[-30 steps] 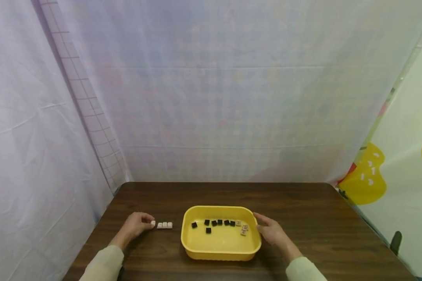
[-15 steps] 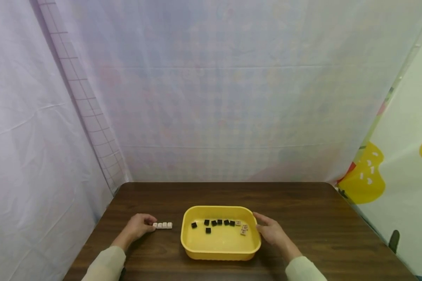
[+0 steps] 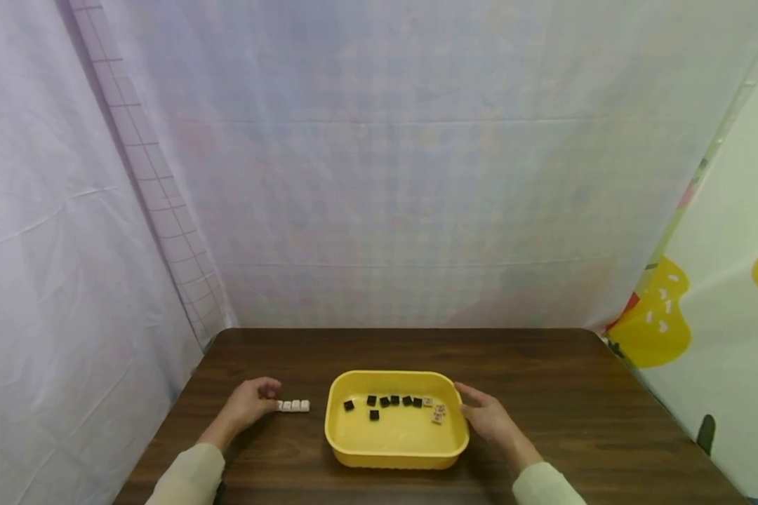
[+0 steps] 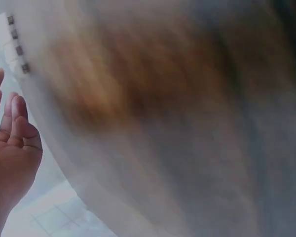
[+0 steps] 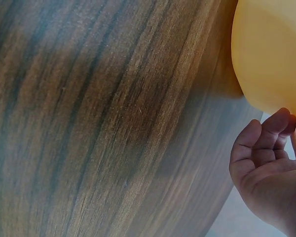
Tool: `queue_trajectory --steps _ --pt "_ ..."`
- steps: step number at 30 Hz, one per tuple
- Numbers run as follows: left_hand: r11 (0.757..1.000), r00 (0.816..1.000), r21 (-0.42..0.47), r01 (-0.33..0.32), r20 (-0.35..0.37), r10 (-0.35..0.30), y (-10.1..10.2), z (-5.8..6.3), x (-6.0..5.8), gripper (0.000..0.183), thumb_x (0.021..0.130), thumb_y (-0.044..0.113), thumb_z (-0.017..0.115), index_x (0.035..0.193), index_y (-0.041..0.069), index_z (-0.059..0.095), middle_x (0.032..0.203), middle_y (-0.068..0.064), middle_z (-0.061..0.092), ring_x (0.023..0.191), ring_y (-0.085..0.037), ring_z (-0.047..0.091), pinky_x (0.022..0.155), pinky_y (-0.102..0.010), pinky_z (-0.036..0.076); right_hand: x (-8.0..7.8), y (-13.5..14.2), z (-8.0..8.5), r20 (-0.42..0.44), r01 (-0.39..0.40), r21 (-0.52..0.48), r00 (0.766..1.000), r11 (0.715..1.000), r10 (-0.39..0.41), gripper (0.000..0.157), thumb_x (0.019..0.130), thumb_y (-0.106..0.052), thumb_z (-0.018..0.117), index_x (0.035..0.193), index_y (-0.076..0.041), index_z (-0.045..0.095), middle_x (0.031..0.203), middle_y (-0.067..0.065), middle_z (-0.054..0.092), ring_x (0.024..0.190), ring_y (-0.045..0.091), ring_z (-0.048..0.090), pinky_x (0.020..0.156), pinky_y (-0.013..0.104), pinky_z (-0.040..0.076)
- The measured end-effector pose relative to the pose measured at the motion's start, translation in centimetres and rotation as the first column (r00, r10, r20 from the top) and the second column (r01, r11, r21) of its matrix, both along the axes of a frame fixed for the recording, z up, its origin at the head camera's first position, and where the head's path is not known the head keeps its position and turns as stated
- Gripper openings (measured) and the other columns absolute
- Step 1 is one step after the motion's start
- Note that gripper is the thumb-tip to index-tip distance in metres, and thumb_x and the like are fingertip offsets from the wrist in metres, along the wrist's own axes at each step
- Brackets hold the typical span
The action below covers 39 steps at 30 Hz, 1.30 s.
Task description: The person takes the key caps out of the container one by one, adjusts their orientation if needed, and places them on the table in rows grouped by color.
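Fingers parted, left hand (image 3: 248,405) flanked white plastic cubes (image 3: 296,405) left of oblong yellow plastic tub (image 3: 398,439), which right hand (image 3: 490,416), grip unclear, presumably steadied.

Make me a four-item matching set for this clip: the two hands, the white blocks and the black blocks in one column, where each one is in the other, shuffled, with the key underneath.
Column one
1. White blocks
2. Left hand
3. Black blocks
4. Right hand

Column two
A. Inside the yellow basin
B. At the right-hand end of that basin
C. In a row of four on the brown table, left of the basin
D. At the left end of the row of four

Right pairs: 1-C, 2-D, 3-A, 4-B
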State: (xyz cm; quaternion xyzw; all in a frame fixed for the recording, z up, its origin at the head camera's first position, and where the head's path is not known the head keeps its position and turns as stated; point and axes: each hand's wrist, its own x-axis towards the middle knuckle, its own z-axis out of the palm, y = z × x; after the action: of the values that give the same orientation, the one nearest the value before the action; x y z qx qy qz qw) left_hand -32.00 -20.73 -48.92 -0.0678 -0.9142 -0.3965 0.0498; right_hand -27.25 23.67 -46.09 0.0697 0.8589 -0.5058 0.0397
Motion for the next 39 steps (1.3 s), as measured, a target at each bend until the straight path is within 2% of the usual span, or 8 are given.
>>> queue_trajectory --steps 13,17,20,23,27,32,37,39 --pt "0.995 0.997 0.067 0.073 -0.026 -0.071 5.1 3.7 -1.2 0.026 0.087 0.001 0.071 0.113 0.002 0.07 0.101 -0.01 0.068 0.095 -0.026 0.063 0.081 -0.044 0.053 -0.1 0.1 -0.2 -0.016 0.0 -0.007 1.0 1.0 -0.001 0.048 0.096 -0.006 0.055 0.144 -0.003 0.05 0.148 0.032 0.037 0.13 0.043 0.041 0.106 0.059 0.034" --pt "0.992 0.995 0.083 0.099 -0.031 -0.096 7.3 4.7 -1.4 0.024 0.088 0.002 0.071 0.112 0.007 0.071 0.102 -0.008 0.069 0.095 -0.023 0.063 0.08 -0.042 0.053 0.0 0.0 -0.3 0.003 0.001 -0.02 1.0 1.0 -0.001 0.048 0.096 -0.006 0.055 0.144 -0.003 0.05 0.145 0.033 0.041 0.113 0.035 0.054 0.091 0.047 0.049" --pt "0.985 0.991 0.108 0.135 -0.001 -0.136 9.2 5.4 -1.4 0.025 0.091 0.004 0.069 0.115 0.009 0.07 0.106 -0.008 0.068 0.097 -0.022 0.062 0.081 -0.041 0.053 0.0 0.0 -0.3 0.021 0.005 -0.025 1.0 1.0 -0.004 0.048 0.096 -0.006 0.055 0.144 -0.003 0.05 0.142 0.033 0.043 0.1 0.028 0.058 0.077 0.037 0.051" --pt "0.974 0.981 0.123 0.192 0.018 -0.195 11.0 6.1 -1.4 0.025 0.094 0.007 0.067 0.119 0.01 0.069 0.109 -0.008 0.066 0.099 -0.022 0.061 0.081 -0.041 0.053 -0.1 0.1 -0.2 0.022 0.006 -0.008 1.0 1.0 -0.006 0.048 0.096 -0.007 0.054 0.144 -0.004 0.05 0.142 0.033 0.043 0.105 0.032 0.056 0.083 0.042 0.05" --pt "0.956 0.964 0.132 0.261 0.014 -0.265 13.3 6.4 -1.6 0.025 0.095 0.01 0.067 0.12 0.01 0.068 0.106 -0.005 0.065 0.096 -0.02 0.059 0.079 -0.038 0.052 -0.2 0.2 -0.2 -0.003 -0.002 0.023 1.0 1.0 0.002 0.048 0.096 -0.007 0.055 0.143 -0.003 0.051 0.145 0.033 0.041 0.115 0.036 0.051 0.092 0.047 0.046" --pt "0.936 0.946 0.153 0.318 0.02 -0.324 16.1 6.3 -1.7 0.024 0.095 0.01 0.066 0.12 0.009 0.068 0.099 -0.002 0.063 0.09 -0.018 0.057 0.076 -0.037 0.051 -0.1 0.4 -0.2 -0.022 -0.005 0.032 1.0 0.999 0.006 0.048 0.095 -0.007 0.055 0.143 -0.003 0.052 0.14 0.032 0.046 0.101 0.033 0.057 0.08 0.04 0.049" --pt "0.914 0.921 0.155 0.374 0.057 -0.386 18.9 6.0 -0.8 0.025 0.095 0.01 0.066 0.12 0.007 0.068 0.1 -0.002 0.062 0.087 -0.017 0.057 0.072 -0.036 0.05 0.0 0.8 -0.2 -0.026 -0.022 0.05 0.999 0.998 0.023 0.048 0.096 -0.007 0.054 0.144 -0.003 0.05 0.145 0.033 0.042 0.121 0.043 0.049 0.099 0.056 0.042" --pt "0.906 0.909 0.138 0.399 0.073 -0.411 19.8 5.8 -0.4 0.027 0.095 0.012 0.067 0.122 0.006 0.067 0.099 -0.001 0.062 0.085 -0.016 0.057 0.069 -0.034 0.05 0.1 0.9 -0.1 -0.028 -0.019 0.047 0.999 0.999 0.02 0.048 0.096 -0.007 0.054 0.144 -0.002 0.049 0.145 0.033 0.041 0.122 0.041 0.049 0.099 0.054 0.042"
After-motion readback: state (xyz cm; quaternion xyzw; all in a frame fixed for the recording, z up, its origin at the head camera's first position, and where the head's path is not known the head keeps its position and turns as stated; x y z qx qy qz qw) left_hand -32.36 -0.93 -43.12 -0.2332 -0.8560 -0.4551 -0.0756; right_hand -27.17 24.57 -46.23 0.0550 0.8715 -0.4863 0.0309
